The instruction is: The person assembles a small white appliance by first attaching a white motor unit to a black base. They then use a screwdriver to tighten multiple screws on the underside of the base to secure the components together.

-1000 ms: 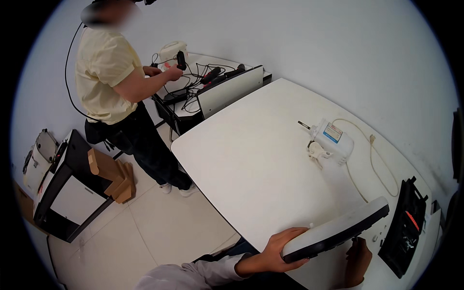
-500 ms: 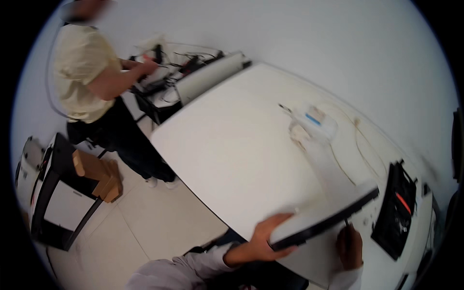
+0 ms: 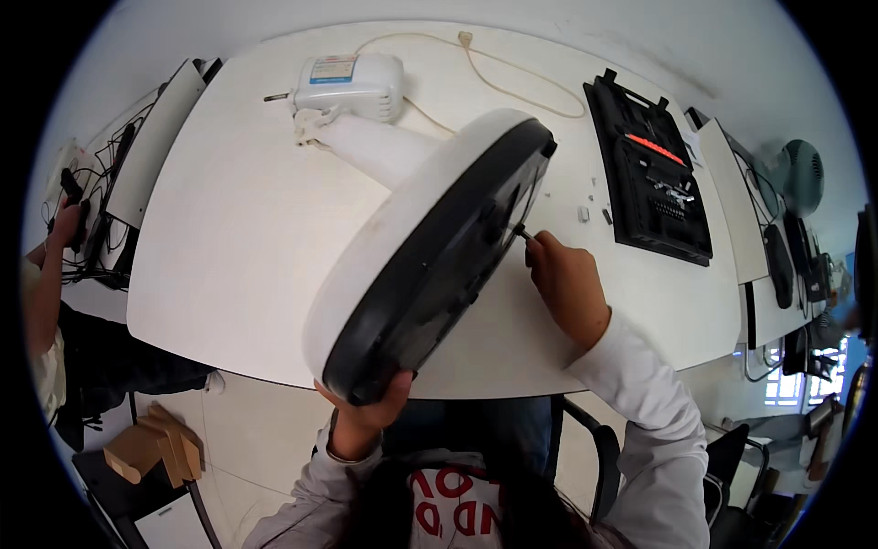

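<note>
A white table [image 3: 229, 247] lies beneath the tilted white-and-black base [image 3: 402, 220]. The left hand [image 3: 370, 418] has fingers curled around the base's near end; by the base's underside, the right hand [image 3: 569, 285] pinches a slim tool [image 3: 522, 232].

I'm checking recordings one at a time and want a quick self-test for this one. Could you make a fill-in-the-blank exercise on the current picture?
1. The ____ hand grips the lower end of the tilted white base.
2. The right hand holds a thin tool at the base's dark ____.
3. On the table, the open black tool case lies to the ____ of the base.
4. The label on the white boxy unit has a ____ band.

Missing words: left; underside; right; blue.
</note>
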`<state>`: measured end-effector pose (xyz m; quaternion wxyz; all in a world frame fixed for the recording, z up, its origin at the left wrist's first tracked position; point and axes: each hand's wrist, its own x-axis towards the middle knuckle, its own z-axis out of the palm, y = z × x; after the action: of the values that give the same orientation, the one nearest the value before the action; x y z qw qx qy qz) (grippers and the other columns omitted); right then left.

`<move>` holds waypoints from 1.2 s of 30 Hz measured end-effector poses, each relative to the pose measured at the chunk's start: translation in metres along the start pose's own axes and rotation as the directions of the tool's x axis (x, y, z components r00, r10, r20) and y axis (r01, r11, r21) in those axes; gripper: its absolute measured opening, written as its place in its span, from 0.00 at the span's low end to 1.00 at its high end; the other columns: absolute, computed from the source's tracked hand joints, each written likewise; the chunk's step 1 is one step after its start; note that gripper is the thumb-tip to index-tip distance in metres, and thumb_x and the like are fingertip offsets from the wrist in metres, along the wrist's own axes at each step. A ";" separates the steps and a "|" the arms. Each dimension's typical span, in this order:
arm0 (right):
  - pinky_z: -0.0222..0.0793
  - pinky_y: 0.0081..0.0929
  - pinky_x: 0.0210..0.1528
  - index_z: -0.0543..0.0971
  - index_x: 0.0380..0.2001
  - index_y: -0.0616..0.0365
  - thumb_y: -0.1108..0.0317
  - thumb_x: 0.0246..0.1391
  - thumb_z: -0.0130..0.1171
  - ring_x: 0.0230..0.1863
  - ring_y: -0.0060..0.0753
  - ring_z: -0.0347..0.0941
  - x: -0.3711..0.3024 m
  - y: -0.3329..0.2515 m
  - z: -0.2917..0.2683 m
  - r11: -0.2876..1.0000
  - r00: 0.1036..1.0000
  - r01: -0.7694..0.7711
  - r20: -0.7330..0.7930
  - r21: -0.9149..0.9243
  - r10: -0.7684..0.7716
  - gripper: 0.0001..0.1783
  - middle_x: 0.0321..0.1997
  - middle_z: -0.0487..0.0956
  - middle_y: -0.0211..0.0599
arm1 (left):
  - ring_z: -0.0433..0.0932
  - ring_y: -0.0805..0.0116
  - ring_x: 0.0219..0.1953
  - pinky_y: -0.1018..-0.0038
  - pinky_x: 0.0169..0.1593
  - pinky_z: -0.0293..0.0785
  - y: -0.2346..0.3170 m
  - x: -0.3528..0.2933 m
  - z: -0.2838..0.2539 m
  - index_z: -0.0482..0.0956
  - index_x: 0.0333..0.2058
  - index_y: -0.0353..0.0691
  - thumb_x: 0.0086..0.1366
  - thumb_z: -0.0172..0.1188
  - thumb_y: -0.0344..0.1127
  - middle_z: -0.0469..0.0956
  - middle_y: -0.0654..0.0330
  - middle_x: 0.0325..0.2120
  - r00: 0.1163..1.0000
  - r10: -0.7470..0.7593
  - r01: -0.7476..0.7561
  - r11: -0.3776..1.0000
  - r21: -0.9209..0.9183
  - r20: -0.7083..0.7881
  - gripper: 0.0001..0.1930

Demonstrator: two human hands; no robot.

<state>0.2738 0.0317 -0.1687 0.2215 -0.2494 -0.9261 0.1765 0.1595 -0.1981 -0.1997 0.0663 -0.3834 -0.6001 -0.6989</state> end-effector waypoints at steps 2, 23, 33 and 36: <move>0.62 0.35 0.19 0.65 0.26 0.58 0.64 0.57 0.49 0.16 0.44 0.68 -0.002 -0.002 -0.001 0.977 0.998 0.057 0.002 -0.203 -0.058 0.11 0.16 0.72 0.35 | 0.78 0.60 0.40 0.71 0.46 0.71 0.001 -0.001 -0.002 0.72 0.46 0.31 0.49 0.64 0.35 0.77 0.52 0.39 0.998 -0.056 0.056 0.996 -0.075 0.006 0.25; 0.39 0.10 0.10 0.66 0.26 0.48 0.53 0.62 0.39 0.12 0.09 0.45 0.018 0.006 0.004 -0.467 0.561 -0.740 0.827 0.485 -0.031 0.16 0.13 0.53 0.15 | 0.72 0.58 0.27 0.56 0.35 0.70 -0.009 -0.007 0.000 0.66 0.47 0.26 0.49 0.66 0.39 0.72 0.48 0.37 0.904 -0.328 0.307 0.944 -0.118 -0.274 0.30; 0.66 0.32 0.24 0.68 0.32 0.60 0.64 0.58 0.45 0.21 0.39 0.70 0.004 0.002 -0.005 0.993 0.993 -0.048 0.111 0.110 0.035 0.10 0.20 0.71 0.37 | 0.73 0.59 0.30 0.62 0.34 0.71 -0.029 -0.011 0.002 0.69 0.43 0.24 0.48 0.68 0.39 0.73 0.49 0.36 0.915 -0.383 0.377 0.924 -0.072 -0.125 0.29; 0.68 0.35 0.27 0.66 0.35 0.61 0.67 0.56 0.46 0.26 0.45 0.73 0.003 -0.005 -0.011 0.989 0.993 0.078 0.094 -0.128 -0.066 0.08 0.25 0.73 0.43 | 0.73 0.60 0.32 0.64 0.35 0.71 -0.035 -0.012 -0.004 0.70 0.42 0.23 0.48 0.68 0.40 0.73 0.49 0.36 0.915 -0.389 0.383 0.921 -0.068 -0.108 0.29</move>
<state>0.2753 0.0320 -0.1560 0.1692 -0.2219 -0.9530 0.1178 0.1467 -0.1960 -0.2346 -0.0459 -0.2162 -0.6427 -0.7335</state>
